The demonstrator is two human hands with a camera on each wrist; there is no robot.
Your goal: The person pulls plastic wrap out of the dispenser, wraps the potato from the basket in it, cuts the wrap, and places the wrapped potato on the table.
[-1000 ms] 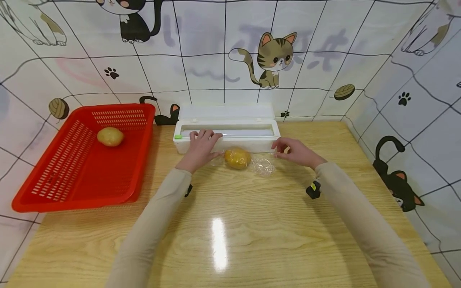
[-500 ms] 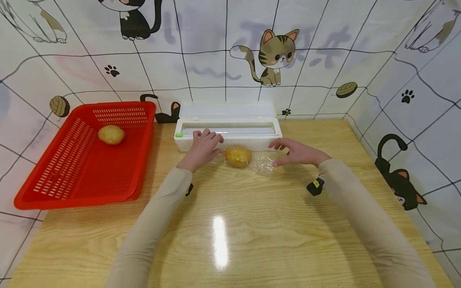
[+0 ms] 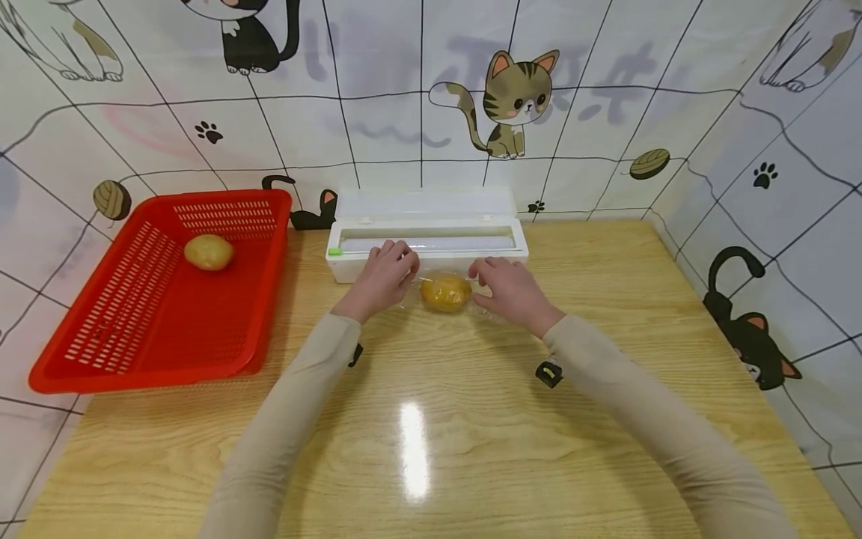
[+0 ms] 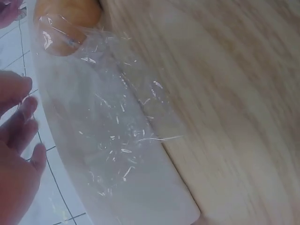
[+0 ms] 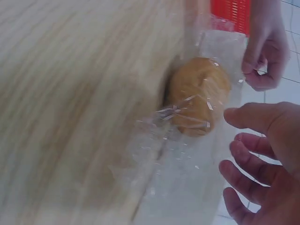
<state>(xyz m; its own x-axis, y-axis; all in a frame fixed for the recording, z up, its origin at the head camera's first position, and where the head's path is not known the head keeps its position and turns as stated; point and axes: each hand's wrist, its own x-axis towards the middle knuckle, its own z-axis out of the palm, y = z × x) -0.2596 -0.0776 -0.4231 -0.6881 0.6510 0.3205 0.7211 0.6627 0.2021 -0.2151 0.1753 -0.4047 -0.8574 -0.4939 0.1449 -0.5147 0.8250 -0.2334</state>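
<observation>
A yellow potato [image 3: 446,292] wrapped in clear cling film lies on the table against a long white cling film box [image 3: 441,263]. Loose, crinkled film [image 4: 117,126] trails from it, plain in the left wrist view. My left hand [image 3: 381,279] hovers just left of the potato, fingers loosely curled, thumb near the forefinger; no film shows clearly in its grasp. At the potato's right side is my right hand [image 3: 512,292]. In the right wrist view its thumb and fingers [image 5: 246,180] are spread apart beside the wrapped potato [image 5: 199,96], holding nothing.
A red plastic basket [image 3: 259,329] stands at the left with one bare potato [image 3: 209,253] inside. Behind the work, the box's lid [image 3: 427,202] is raised and a roll lies within. The wooden table [image 3: 485,434] meets a cat-patterned wall [image 3: 377,135].
My right hand has let its fingers spread and moved left from the film's right end to the potato's side. My left hand has shifted only slightly. The potato stays in place.
</observation>
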